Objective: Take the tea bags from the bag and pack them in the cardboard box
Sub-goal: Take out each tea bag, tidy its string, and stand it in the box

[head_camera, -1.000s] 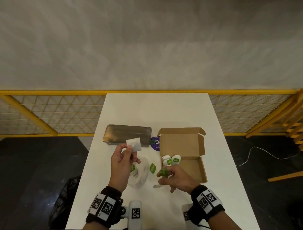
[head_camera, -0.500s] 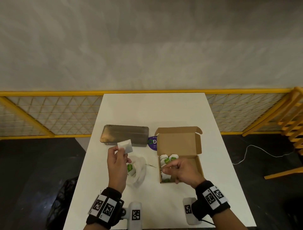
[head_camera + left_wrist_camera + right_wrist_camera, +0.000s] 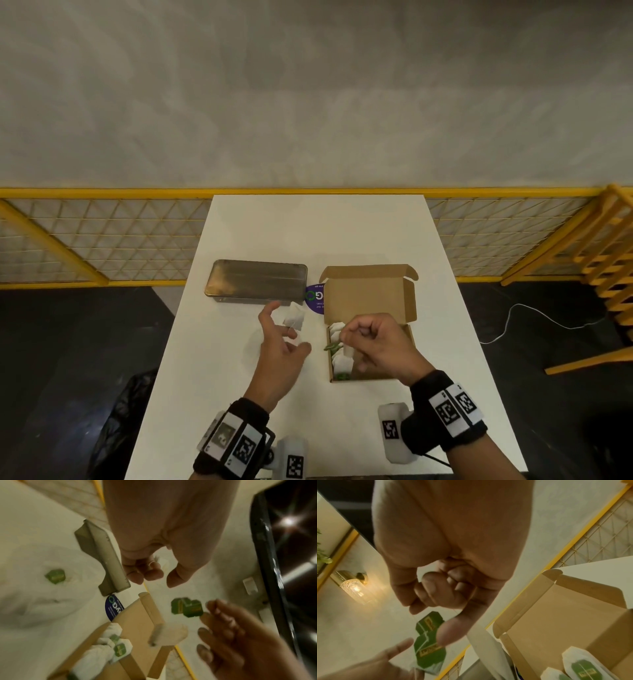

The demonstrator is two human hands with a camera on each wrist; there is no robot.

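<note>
The open cardboard box stands right of centre with several white tea bags along its left side. My right hand hovers over that side and pinches green tags; a tea bag hangs on strings below them. My left hand is just left of the box, index finger and thumb spread, and a white tea bag sits at its curled middle fingertips. Under that hand lies the clear plastic bag with one green-tagged tea bag inside.
A flat metal tin lies behind the left hand, and a round purple label sits between it and the box. The white table ends at a yellow fence. A black bag lies on the floor at the left.
My right hand went into the box with tea bags, then rose over its left side holding green tags. My left hand moved right and its thumb has come off the white tea bag.
</note>
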